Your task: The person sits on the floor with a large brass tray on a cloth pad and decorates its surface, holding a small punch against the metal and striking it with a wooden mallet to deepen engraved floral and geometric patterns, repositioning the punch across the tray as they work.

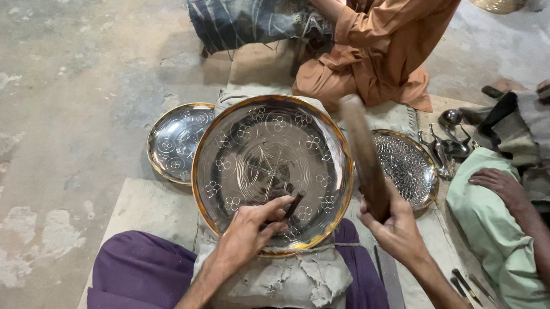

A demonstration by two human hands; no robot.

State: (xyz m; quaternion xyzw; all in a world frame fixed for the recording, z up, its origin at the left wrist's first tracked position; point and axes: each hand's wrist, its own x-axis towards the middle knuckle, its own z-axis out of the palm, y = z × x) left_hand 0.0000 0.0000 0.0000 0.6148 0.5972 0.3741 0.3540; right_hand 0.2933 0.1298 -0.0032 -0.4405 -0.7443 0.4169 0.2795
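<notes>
Brass-rimmed engraved plate [272,167] lies just ahead of both hands; left hand [250,230] pinches a chisel [294,205] tilted onto its near rim, right hand [395,231] fists a wooden mallet [363,155] raised beside it.

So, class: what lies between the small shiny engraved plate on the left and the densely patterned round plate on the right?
In the head view, the large brass-rimmed engraved metal plate lies between them, overlapping the small shiny engraved plate; the densely patterned round plate sits apart.

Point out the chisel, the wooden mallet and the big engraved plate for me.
chisel [294,204], head view, on its dark shaft.
wooden mallet [363,153], head view, mid-length of it.
big engraved plate [269,154], head view, its engraved centre.
</notes>
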